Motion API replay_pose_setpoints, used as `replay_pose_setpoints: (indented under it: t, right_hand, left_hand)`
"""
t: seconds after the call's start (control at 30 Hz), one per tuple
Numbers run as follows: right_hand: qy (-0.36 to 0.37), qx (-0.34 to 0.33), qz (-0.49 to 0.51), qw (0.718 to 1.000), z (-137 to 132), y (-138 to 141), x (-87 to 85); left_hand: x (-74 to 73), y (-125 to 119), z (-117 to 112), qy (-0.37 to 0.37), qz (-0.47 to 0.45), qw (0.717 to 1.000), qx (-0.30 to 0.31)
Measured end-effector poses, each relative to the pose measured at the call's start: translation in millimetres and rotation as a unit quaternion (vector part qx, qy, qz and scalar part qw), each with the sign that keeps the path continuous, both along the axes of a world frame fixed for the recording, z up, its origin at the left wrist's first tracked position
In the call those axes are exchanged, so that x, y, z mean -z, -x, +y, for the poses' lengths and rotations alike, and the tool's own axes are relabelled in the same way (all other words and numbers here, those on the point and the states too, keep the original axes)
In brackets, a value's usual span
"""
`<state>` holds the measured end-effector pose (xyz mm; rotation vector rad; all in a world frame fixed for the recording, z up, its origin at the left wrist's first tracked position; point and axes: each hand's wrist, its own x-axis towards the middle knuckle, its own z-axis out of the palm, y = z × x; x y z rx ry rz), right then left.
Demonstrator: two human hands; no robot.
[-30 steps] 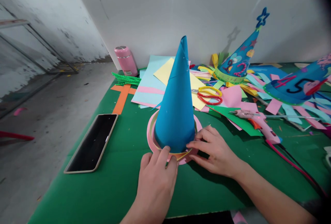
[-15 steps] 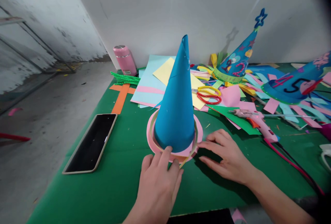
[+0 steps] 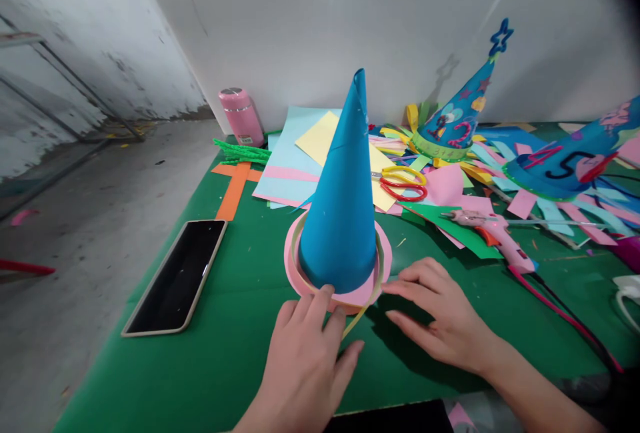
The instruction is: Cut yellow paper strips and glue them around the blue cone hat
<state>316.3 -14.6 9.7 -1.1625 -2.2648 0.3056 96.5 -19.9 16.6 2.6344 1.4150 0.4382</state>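
A tall plain blue paper cone (image 3: pixel 341 206) stands upright on a pink paper ring (image 3: pixel 295 271) on the green table mat (image 3: pixel 220 359). A thin yellow strip (image 3: pixel 361 306) curls round the cone's base, its loose end sticking out at the front. My left hand (image 3: pixel 306 346) lies in front of the cone, fingers stretched out, fingertips pressing on the ring's near edge. My right hand (image 3: pixel 440 316) rests flat on the mat to the right of the cone, fingers spread, fingertips at the ring's right edge. Neither hand holds anything.
A dark phone (image 3: pixel 175 276) lies on the left. Behind the cone are coloured paper sheets (image 3: pixel 295 159), red-and-yellow scissors (image 3: pixel 403 183), a pink bottle (image 3: pixel 241 116) and green pipe cleaners (image 3: pixel 243 151). A pink glue gun (image 3: pixel 493 236) with cord and two decorated blue hats (image 3: pixel 457 116) sit right.
My right hand has let go of the cone's base and slid right and down onto the mat. The yellow strip's front end has sprung loose. The left hand stays at the ring.
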Motion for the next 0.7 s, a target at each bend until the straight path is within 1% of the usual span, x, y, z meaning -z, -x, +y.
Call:
replay_pose_setpoints:
  t: [0.17, 0.27, 0.33, 0.43, 0.57, 0.7]
  right_hand:
    - [0.039, -0.026, -0.057, 0.997, 6, 19, -2.6]
    - [0.059, -0.023, -0.072, 0.995, 6, 19, -1.9]
    - [0.062, -0.016, -0.07, 0.995, 4, 15, -0.4]
    - [0.062, -0.005, -0.06, 0.996, 0, 8, 2.8]
    - [0.068, 0.004, -0.047, 0.997, -5, 1, 7.0]
    - [0.077, 0.003, -0.033, 0.996, -6, 1, 9.7]
  left_hand:
    - [-7.4, 5, 2, 0.053, -0.054, 0.997, 0.023]
    - [-13.4, 6, 7, 0.088, -0.059, 0.994, 0.029]
    - [-14.7, 5, 12, 0.098, -0.052, 0.993, 0.03]
    - [-12.5, 3, 17, 0.093, -0.047, 0.993, 0.047]
    - [-7.5, 3, 18, 0.069, -0.067, 0.995, 0.04]
    - [-2.6, 4, 17, 0.057, -0.087, 0.994, 0.039]
